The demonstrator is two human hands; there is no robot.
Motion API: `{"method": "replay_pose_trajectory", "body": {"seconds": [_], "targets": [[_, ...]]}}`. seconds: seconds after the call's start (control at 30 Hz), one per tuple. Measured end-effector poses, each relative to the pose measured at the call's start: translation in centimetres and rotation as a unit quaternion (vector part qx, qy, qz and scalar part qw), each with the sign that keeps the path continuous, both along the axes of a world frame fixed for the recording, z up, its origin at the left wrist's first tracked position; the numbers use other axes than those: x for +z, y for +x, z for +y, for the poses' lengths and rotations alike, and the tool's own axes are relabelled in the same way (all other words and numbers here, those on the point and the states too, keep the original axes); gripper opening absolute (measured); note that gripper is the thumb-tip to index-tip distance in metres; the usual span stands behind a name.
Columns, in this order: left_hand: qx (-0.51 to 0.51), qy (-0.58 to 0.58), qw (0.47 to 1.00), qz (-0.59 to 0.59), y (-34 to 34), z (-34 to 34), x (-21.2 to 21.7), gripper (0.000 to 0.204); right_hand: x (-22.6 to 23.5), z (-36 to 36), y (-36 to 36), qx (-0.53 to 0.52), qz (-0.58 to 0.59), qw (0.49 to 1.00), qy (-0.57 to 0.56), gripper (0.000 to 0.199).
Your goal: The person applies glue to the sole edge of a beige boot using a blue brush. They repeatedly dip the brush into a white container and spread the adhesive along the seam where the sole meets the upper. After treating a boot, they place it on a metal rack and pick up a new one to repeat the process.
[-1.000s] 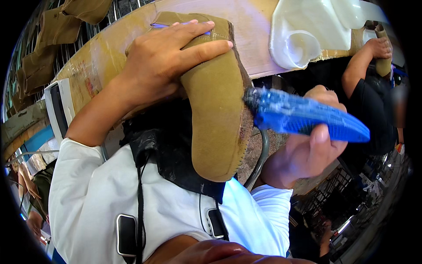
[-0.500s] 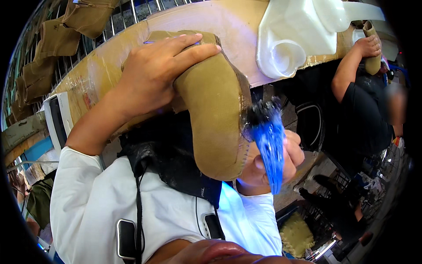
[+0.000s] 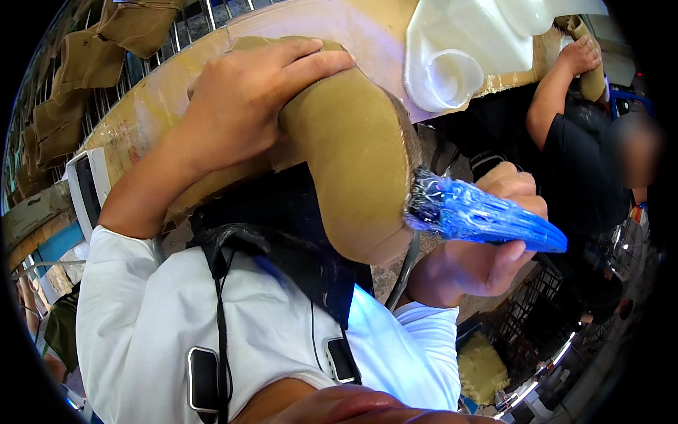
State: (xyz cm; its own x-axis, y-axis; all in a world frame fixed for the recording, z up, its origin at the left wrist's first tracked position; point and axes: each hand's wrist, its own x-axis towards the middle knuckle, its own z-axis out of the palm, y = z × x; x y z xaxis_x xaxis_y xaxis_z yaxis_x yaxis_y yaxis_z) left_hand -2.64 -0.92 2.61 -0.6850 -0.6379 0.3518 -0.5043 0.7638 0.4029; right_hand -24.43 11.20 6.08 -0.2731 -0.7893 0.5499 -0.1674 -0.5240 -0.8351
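Note:
A tan suede boot upper (image 3: 357,166) lies across the edge of the work surface, its toe pointing toward me. Over its ankle part my left hand (image 3: 247,95) is closed, fingers wrapped across the top. My right hand (image 3: 505,233) grips a blue brush (image 3: 487,212) coated in something glossy and wet. The brush's dark bristles (image 3: 426,194) touch the stitched lower edge of the boot on its right side. The boot's underside faces away and is mostly hidden.
A white plastic container (image 3: 452,74) with a round opening stands on the cardboard-covered table (image 3: 332,28) at the back. Several tan boot uppers (image 3: 88,60) sit on a metal rack at the far left. A co-worker in black (image 3: 579,155) holds another boot at the right.
The brush has swung from pointing down to pointing right, and my right hand has moved right and slightly up. The boot has turned slightly, with its toe a little higher and farther right.

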Motion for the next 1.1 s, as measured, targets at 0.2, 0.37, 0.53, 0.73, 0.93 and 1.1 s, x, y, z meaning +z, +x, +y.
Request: {"method": "replay_pose_trajectory", "body": {"seconds": [0.2, 0.37, 0.53, 0.73, 0.93, 1.1], "targets": [[0.011, 0.037, 0.999, -0.008, -1.0, -0.8, 0.8, 0.056, 0.4, 0.0, -0.5, -0.057, 0.075, 0.994, -0.061, 0.035], [0.012, 0.065, 0.998, -0.008, -1.6, -1.2, 1.7, 0.060, 2.1, -0.6, -2.0, -0.087, 0.185, 0.974, -0.093, 0.038], [0.001, 0.064, 0.998, 0.007, -2.1, -2.3, 2.5, 0.067, 3.6, -1.8, -3.7, -0.060, 0.271, 0.949, -0.147, 0.039], [0.002, 0.102, 0.995, -0.002, -2.9, -4.0, 3.3, 0.066, 3.7, -2.9, -4.7, -0.096, 0.307, 0.932, -0.164, 0.042], [0.006, 0.181, 0.982, -0.056, -3.5, -5.6, 4.5, 0.068, 2.8, -4.5, -5.9, -0.137, 0.314, 0.927, -0.153, 0.040], [0.014, 0.154, 0.988, 0.004, -2.2, -5.8, 2.9, 0.069, 0.5, -5.2, -9.0, -0.119, 0.239, 0.960, -0.083, 0.031]]}}
